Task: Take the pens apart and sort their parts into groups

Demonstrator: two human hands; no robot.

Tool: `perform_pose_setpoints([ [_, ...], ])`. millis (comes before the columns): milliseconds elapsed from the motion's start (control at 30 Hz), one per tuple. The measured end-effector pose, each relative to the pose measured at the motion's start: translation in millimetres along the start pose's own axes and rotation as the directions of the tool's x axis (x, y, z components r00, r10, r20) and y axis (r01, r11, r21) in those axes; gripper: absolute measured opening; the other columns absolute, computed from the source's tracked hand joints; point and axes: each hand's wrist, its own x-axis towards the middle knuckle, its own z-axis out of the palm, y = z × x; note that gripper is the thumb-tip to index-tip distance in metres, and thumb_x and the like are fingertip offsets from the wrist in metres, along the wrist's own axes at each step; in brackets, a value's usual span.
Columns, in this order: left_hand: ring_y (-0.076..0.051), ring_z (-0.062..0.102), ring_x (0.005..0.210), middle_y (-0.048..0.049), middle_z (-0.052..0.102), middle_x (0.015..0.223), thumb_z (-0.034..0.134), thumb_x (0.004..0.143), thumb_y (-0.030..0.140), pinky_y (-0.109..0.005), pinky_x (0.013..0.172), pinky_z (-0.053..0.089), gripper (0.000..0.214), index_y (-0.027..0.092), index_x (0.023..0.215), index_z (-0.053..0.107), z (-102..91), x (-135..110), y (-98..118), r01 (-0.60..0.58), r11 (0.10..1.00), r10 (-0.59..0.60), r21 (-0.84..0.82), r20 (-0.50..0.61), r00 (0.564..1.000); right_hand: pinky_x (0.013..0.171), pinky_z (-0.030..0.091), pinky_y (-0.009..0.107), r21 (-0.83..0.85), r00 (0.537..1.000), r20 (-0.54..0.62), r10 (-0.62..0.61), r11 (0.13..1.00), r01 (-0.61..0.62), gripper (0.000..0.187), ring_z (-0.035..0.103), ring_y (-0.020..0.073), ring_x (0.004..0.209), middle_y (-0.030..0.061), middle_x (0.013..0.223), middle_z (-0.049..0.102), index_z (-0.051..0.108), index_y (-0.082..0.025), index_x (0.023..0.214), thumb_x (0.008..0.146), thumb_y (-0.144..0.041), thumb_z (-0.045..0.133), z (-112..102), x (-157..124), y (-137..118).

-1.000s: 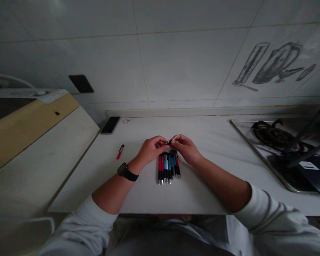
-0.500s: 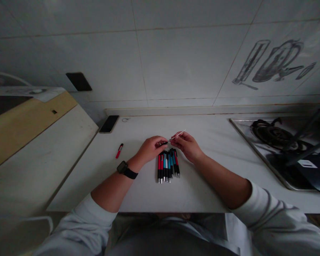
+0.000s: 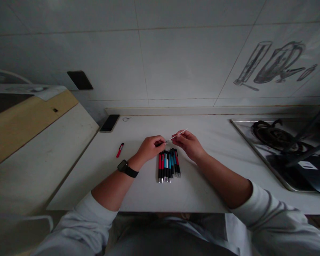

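My left hand [image 3: 150, 147], with a watch on its wrist, is closed on a black pen barrel [image 3: 158, 144], mostly covered by the fingers. Between thumb and fingertips, my right hand [image 3: 188, 144] pinches a thin white pen refill [image 3: 180, 133]. The refill slants down toward the left fingertips, its lower end close to the barrel; whether it enters cannot be made out. Just below the hands lies a row of several pens [image 3: 167, 165] in red, blue and white with black grips, silver tips facing me. Off to the left rests a separate red pen barrel [image 3: 120, 150] with a black end.
On the white counter [image 3: 202, 192], a phone [image 3: 109, 123] and a small ring-shaped item [image 3: 126, 119] lie by the back wall. A gas stove [image 3: 272, 156] with a dark pan-like object stands at right. A white cabinet-like box [image 3: 42, 142] borders the left side.
The white refill and the black barrel have shifted slightly relative to each other between my fingertips. Less of the black barrel shows now. The pens on the counter stay put.
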Motion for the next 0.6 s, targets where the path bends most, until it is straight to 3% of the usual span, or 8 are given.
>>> perform_pose_setpoints([
  [100, -0.013, 0.064, 0.070, 0.0000, 0.070, 0.076, 0.062, 0.089, 0.025, -0.023, 0.068, 0.048, 0.010, 0.019, 0.086, 0.069, -1.4, -1, -6, 0.013, 1.000, -0.013, 0.006, -0.009, 1.000, 0.085, 0.057, 0.035, -0.102, 0.988, -0.105, -0.112, 0.990, 0.102, 0.036, 0.067, 0.0145, 0.082, 0.0009, 0.093, 0.072, 0.062, -0.023, 0.088, 0.074, -0.049, 0.083, -23, 19, -14],
  [167, -0.013, 0.064, 0.071, 0.0000, 0.070, 0.078, 0.061, 0.089, 0.025, -0.024, 0.069, 0.049, 0.010, 0.019, 0.087, 0.069, -2.7, -1, -10, 0.018, 0.999, -0.018, 0.028, -0.018, 1.000, 0.078, 0.056, 0.032, -0.307, 0.973, -0.147, -0.177, 0.943, 0.125, 0.032, 0.064, 0.0130, 0.073, 0.0003, 0.085, 0.069, 0.063, -0.023, 0.092, 0.078, -0.047, 0.078, -45, 37, -23],
  [233, -0.014, 0.065, 0.073, 0.0000, 0.071, 0.079, 0.062, 0.089, 0.025, -0.024, 0.071, 0.049, 0.010, 0.019, 0.088, 0.069, -4.0, -1, -13, 0.020, 0.999, -0.019, 0.048, -0.025, 1.000, 0.075, 0.054, 0.030, -0.583, 0.962, -0.162, -0.220, 0.808, 0.087, 0.025, 0.063, 0.0132, 0.070, 0.0012, 0.082, 0.070, 0.065, -0.021, 0.097, 0.083, -0.042, 0.072, -66, 57, -29],
  [300, -0.014, 0.065, 0.074, 0.0001, 0.071, 0.080, 0.062, 0.089, 0.026, -0.024, 0.071, 0.049, 0.009, 0.020, 0.087, 0.069, -4.9, -1, -15, 0.024, 0.998, -0.023, 0.058, -0.024, 0.999, 0.074, 0.052, 0.030, -0.819, 0.966, -0.163, -0.199, 0.573, -0.020, 0.025, 0.064, 0.0147, 0.069, 0.0020, 0.081, 0.072, 0.066, -0.021, 0.106, 0.086, -0.035, 0.069, -78, 73, -31],
  [400, -0.013, 0.065, 0.073, 0.0005, 0.071, 0.079, 0.062, 0.089, 0.026, -0.024, 0.070, 0.048, 0.009, 0.020, 0.088, 0.068, -5.5, 0, -17, 0.037, 0.997, -0.036, 0.063, -0.014, 0.999, 0.080, 0.050, 0.031, -0.961, 0.966, -0.175, -0.188, 0.244, -0.127, 0.028, 0.068, 0.0186, 0.082, 0.0052, 0.092, 0.076, 0.067, -0.021, 0.114, 0.087, -0.030, 0.067, -80, 89, -26],
  [467, -0.013, 0.065, 0.072, 0.0006, 0.070, 0.078, 0.062, 0.089, 0.026, -0.024, 0.070, 0.048, 0.010, 0.020, 0.088, 0.069, -5.5, 0, -17, 0.042, 0.997, -0.042, 0.062, -0.004, 0.999, 0.084, 0.050, 0.031, -0.980, 0.971, -0.175, -0.164, 0.128, -0.155, 0.028, 0.069, 0.0210, 0.091, 0.0067, 0.098, 0.077, 0.068, -0.021, 0.115, 0.088, -0.030, 0.066, -74, 95, -19],
  [600, -0.013, 0.065, 0.072, 0.0000, 0.071, 0.078, 0.061, 0.090, 0.028, -0.024, 0.069, 0.048, 0.011, 0.020, 0.089, 0.069, -5.6, -1, -18, 0.049, 0.996, -0.050, 0.069, 0.007, 0.999, 0.087, 0.050, 0.033, -0.983, 0.973, -0.185, -0.135, 0.037, -0.182, 0.031, 0.069, 0.0240, 0.100, 0.0102, 0.106, 0.076, 0.068, -0.021, 0.118, 0.089, -0.030, 0.064, -64, 104, -5],
])
